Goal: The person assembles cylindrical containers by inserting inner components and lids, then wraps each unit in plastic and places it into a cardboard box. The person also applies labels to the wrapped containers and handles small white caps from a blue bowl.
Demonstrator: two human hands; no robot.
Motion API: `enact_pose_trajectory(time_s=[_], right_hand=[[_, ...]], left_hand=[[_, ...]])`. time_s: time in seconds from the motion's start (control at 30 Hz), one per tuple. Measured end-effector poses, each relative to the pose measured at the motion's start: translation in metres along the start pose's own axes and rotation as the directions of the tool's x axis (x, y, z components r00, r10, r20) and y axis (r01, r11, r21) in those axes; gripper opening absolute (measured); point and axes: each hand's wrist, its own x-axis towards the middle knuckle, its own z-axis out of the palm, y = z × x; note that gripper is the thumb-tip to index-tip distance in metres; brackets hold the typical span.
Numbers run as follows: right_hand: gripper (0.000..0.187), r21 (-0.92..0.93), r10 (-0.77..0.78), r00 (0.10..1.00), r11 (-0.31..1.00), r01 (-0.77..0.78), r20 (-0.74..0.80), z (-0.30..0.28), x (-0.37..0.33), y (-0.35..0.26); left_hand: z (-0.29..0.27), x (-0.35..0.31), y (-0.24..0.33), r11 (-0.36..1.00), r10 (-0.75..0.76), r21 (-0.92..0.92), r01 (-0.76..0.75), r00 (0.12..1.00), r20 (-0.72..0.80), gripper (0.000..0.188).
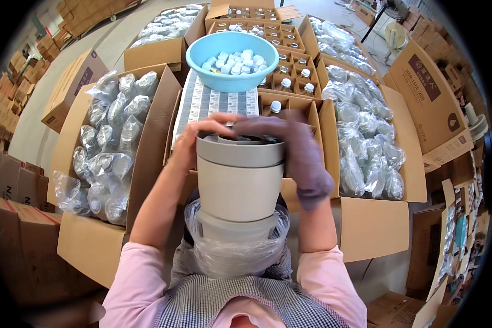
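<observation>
A beige cylindrical container with a grey rim stands upright before me; dark parts show inside its top. Beneath it is a pale base with clear plastic bunched around it. My left hand, bare, bends over the rim's left side, its fingers curled in at a small, blurred thing I cannot name. From the right, my right hand in a grey-purple glove reaches across the top. Motion smears its fingers, and its grip cannot be made out. Both hands come close together above the container.
A light-blue basin of white caps sits ahead, on a printed sheet and divided cartons. Bottles with white caps stand in the dividers. Open cartons of plastic-wrapped items flank me. A fan stands far right.
</observation>
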Motion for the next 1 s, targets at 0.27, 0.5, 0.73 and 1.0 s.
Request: enact_pose_trajectory(time_s=[0.27,0.5,0.73,1.0], right_hand=[[0.030,0.651,0.111,0.991,0.758,-0.038,-0.072,0.016,-0.021,0.055],[0.032,0.696,0.205,0.977,0.710,-0.111,-0.054,0.042,-0.038,0.072],[0.059,0.329,0.132,0.990,0.938,-0.108,-0.051,0.003,-0.023,0.010],[0.067,0.773,0.365,0.906,0.505,-0.385,0.213,0.001,-0.015,0.024]], left_hand=[[0.070,0.008,0.053,0.578,-0.015,0.814,0.062,0.998,-0.066,0.037],[0.126,0.023,0.059,0.114,0.071,0.993,0.015,0.997,-0.023,0.029],[-0.013,-0.015,0.007,0.983,-0.146,0.112,0.145,0.989,0.000,0.059],[0.011,0.002,0.017,0.989,-0.027,0.145,0.034,0.999,-0.047,0.044]])
